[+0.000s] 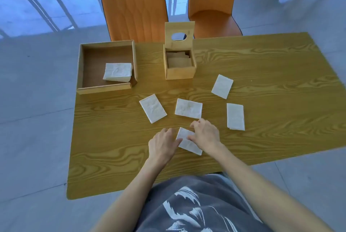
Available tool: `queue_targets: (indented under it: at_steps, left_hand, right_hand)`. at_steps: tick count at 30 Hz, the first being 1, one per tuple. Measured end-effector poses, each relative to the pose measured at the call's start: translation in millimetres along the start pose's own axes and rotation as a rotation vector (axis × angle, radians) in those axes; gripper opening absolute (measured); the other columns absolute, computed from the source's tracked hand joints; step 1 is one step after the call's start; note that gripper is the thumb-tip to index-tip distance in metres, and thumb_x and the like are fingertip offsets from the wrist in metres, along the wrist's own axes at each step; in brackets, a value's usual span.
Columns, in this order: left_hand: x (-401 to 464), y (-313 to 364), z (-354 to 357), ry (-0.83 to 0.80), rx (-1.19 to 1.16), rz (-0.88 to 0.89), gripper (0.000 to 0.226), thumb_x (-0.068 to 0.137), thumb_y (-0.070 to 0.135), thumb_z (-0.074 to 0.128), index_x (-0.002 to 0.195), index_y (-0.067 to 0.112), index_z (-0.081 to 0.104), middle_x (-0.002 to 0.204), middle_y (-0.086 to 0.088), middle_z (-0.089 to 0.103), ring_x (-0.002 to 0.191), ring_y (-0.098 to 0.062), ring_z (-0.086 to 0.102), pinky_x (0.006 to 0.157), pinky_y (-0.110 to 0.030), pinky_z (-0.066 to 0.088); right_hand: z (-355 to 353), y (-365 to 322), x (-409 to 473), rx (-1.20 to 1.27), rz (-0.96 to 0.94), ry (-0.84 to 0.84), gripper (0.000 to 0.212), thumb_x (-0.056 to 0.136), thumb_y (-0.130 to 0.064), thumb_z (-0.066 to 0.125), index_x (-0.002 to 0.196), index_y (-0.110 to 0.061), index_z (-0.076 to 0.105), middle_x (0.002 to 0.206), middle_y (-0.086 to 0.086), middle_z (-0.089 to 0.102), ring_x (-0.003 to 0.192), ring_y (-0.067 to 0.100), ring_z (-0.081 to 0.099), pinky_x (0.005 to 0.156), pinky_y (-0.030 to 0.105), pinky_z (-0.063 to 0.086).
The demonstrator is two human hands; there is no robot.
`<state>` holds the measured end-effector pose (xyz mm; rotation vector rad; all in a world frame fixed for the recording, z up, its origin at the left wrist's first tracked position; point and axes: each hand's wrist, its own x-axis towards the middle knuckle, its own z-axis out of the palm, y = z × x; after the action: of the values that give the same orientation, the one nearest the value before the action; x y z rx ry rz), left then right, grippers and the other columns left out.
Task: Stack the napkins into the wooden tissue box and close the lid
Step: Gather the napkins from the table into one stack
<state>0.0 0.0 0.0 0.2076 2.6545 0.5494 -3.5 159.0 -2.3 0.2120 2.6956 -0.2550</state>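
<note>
Both hands meet low in the frame's centre on one folded napkin [189, 141]: the left hand [162, 144] touches its left edge, the right hand [205, 136] presses its upper right. Neither grip looks closed. Its long axis slants toward lower right. The wooden tissue box [179, 67], lid [179, 32] upright, stands straight above, well apart.

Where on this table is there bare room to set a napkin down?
Bare table lies right of the tissue box, past the loose napkins, and along the near edge below both hands. Crowded: the middle, where four napkins ring the left hand and right hand.
</note>
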Motion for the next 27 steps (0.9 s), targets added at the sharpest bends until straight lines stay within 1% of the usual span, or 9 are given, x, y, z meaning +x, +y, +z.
queue_targets:
  at_steps: [3,6,11,15,17,19,21,25,27]
  left_hand:
    - [3,-3,1,0.006,0.014,0.004,0.047,0.091,0.053,0.055,0.127,0.022,0.058,0.118,0.001,0.063,0.105,-0.022,0.063,0.07,-0.033,0.047]
    - [5,-3,4,-0.012,-0.011,-0.006,0.048,0.09,0.052,0.057,0.129,0.024,0.056,0.123,0.001,0.061,0.108,-0.022,0.062,0.073,-0.035,0.049]
    - [11,-9,8,-0.016,-0.043,-0.024,0.048,0.089,0.052,0.06,0.128,0.026,0.058,0.121,0.001,0.058,0.109,-0.02,0.059,0.074,-0.033,0.05]
    - [18,-11,8,-0.015,-0.133,-0.03,0.034,0.089,0.047,0.063,0.115,0.026,0.065,0.115,0.004,0.059,0.106,-0.017,0.059,0.074,-0.032,0.05]
    - [22,-11,8,-0.028,-0.238,-0.05,0.023,0.089,0.041,0.065,0.105,0.025,0.067,0.108,0.006,0.065,0.098,-0.014,0.063,0.073,-0.032,0.053]
    - [27,-11,9,-0.054,-0.446,-0.1,0.018,0.089,0.037,0.066,0.1,0.021,0.067,0.1,0.007,0.072,0.092,-0.011,0.067,0.077,-0.034,0.058]
    - [32,-8,8,-0.056,-0.69,-0.174,0.019,0.089,0.034,0.068,0.101,0.019,0.067,0.096,0.005,0.073,0.089,-0.011,0.069,0.079,-0.032,0.058]
    - [41,2,0,-0.01,-1.009,-0.29,0.02,0.09,0.03,0.069,0.108,0.022,0.064,0.099,0.001,0.073,0.087,-0.013,0.07,0.065,-0.022,0.051]
    - [46,6,-2,-0.02,-1.124,-0.348,0.023,0.091,0.027,0.068,0.113,0.02,0.063,0.103,-0.003,0.073,0.088,-0.016,0.072,0.063,-0.023,0.051]
  right_hand:
    - [5,0,-1,0.031,0.015,0.001,0.046,0.079,-0.043,0.075,0.117,-0.022,0.062,0.118,0.001,0.056,0.11,0.02,0.054,0.09,0.034,0.045]
    - [6,-1,-1,0.029,0.001,0.016,0.036,0.08,-0.041,0.075,0.109,-0.023,0.064,0.114,0.0,0.056,0.108,0.02,0.054,0.089,0.034,0.043]
    - [3,-3,2,0.065,-0.045,0.008,0.019,0.083,-0.032,0.073,0.098,-0.025,0.062,0.102,-0.004,0.067,0.099,0.018,0.06,0.085,0.035,0.039]
    - [0,3,8,0.245,-0.042,-0.082,0.02,0.085,-0.028,0.07,0.103,-0.023,0.065,0.1,-0.002,0.072,0.096,0.019,0.065,0.081,0.036,0.051]
    - [-4,7,13,0.316,-0.068,-0.146,0.024,0.085,-0.031,0.069,0.108,-0.023,0.07,0.105,-0.002,0.072,0.099,0.018,0.065,0.083,0.037,0.055]
    - [-11,11,20,0.346,-0.104,-0.183,0.023,0.088,-0.032,0.067,0.108,-0.022,0.073,0.107,-0.002,0.073,0.099,0.017,0.066,0.085,0.038,0.055]
    - [-21,14,30,0.373,-0.116,-0.172,0.022,0.089,-0.035,0.066,0.105,-0.022,0.074,0.102,-0.001,0.075,0.094,0.017,0.067,0.081,0.037,0.055]
    - [-41,16,54,0.374,-0.102,-0.119,0.019,0.089,-0.037,0.064,0.096,-0.022,0.075,0.088,-0.002,0.071,0.085,0.019,0.065,0.068,0.032,0.048]
    - [-49,15,67,0.364,-0.112,-0.09,0.019,0.09,-0.036,0.064,0.096,-0.021,0.074,0.088,-0.002,0.068,0.085,0.018,0.062,0.069,0.032,0.044]
